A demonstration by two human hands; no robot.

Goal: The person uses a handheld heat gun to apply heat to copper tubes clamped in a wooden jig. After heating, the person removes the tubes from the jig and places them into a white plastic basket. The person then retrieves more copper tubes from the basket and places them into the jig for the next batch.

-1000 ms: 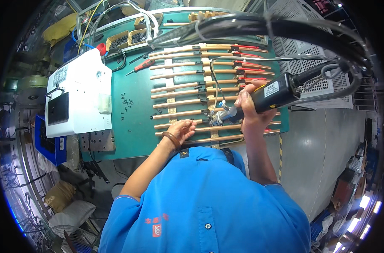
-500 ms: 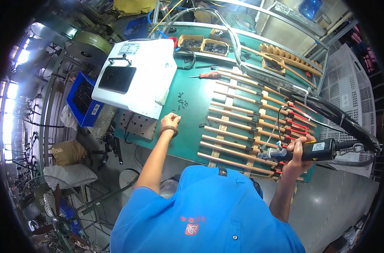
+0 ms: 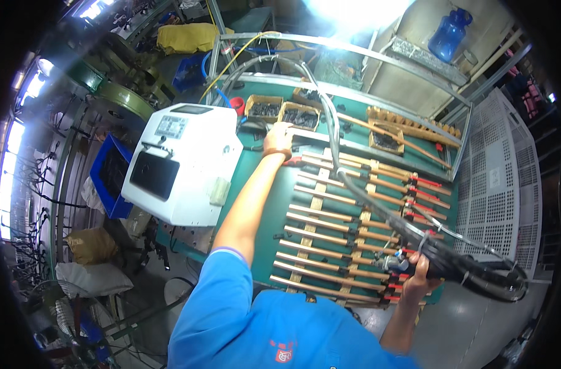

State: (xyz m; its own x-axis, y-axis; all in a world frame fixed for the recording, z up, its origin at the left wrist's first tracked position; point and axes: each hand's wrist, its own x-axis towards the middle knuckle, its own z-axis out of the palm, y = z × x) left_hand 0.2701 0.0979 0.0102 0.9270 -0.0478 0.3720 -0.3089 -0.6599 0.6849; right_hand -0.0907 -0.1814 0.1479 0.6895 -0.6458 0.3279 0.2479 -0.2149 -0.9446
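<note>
My left hand [image 3: 278,139], with a brown bangle at the wrist, reaches to the near edge of a small cardboard box [image 3: 284,122] of black parts. Its fingertips are hidden, so how far they are closed does not show. My right hand [image 3: 419,278] is wrapped round a black handheld power tool [image 3: 440,269] with a metal head [image 3: 393,264]. That head is over the right part of a row of copper-coloured rods [image 3: 320,237], which lie across wooden strips [image 3: 305,242] with black clips and red pieces on them. A red-handled screwdriver [image 3: 294,161] lies by my left wrist.
A white machine [image 3: 197,144] stands on the green table [image 3: 262,212] at left. Thick cables [image 3: 336,135] arch over the rods to the tool. More boxes of black parts [image 3: 385,140] and a notched wooden rack [image 3: 409,125] are at the back. A blue bin [image 3: 112,172] hangs left.
My left hand has gone from the bare table beside the machine up to the parts box. My right hand still grips the tool and sits slightly lower in the picture. The view has shifted.
</note>
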